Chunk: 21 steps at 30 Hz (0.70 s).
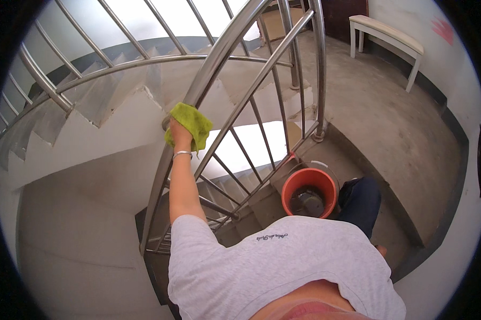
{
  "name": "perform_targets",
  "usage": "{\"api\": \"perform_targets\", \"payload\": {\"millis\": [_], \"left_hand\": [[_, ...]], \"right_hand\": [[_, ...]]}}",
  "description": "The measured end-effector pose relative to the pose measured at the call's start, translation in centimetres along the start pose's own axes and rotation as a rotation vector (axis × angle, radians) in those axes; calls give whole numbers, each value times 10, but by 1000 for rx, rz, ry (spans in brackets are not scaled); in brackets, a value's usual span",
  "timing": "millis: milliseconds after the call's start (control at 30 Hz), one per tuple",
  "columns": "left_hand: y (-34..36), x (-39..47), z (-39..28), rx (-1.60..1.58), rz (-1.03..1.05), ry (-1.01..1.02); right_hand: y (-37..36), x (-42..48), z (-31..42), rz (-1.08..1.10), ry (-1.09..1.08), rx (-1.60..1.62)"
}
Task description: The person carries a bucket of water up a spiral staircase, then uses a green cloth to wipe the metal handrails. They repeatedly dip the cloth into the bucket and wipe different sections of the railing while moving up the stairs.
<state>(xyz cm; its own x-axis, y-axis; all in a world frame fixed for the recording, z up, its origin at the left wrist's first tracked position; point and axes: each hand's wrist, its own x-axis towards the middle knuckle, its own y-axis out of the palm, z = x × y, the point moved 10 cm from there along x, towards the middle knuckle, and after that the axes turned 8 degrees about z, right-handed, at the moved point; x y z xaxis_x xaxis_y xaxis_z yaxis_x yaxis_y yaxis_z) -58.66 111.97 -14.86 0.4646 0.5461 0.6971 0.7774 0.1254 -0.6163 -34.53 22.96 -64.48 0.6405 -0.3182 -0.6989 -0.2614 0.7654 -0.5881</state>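
Observation:
My left hand, with a silver bangle at the wrist, is closed on a yellow-green cloth. Hand and cloth lie around the thick stainless steel handrail of the staircase, near a joint in the rail. Of my right arm only a small patch of skin shows beside the grey T-shirt; whether it is the hand I cannot tell, nor what it holds. An orange-red plastic bucket stands on a step next to my leg in dark trousers. It holds dark water, and its wire handle has a pale grip.
Thin steel balusters run below the handrail. Concrete stairs curve behind it at the left, and more steps lead down under the railing. A white bench with a padded top stands against the wall on the landing.

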Motion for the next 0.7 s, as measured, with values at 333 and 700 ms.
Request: {"api": "perform_targets", "payload": {"millis": [333,700], "left_hand": [[-6,-32,68,-587,39,-274],[-43,-106,-31,339,217,-26]], "right_hand": [[-31,29,8,-183,-123,-313],[-134,32,88,-596,-283,-187]]}}
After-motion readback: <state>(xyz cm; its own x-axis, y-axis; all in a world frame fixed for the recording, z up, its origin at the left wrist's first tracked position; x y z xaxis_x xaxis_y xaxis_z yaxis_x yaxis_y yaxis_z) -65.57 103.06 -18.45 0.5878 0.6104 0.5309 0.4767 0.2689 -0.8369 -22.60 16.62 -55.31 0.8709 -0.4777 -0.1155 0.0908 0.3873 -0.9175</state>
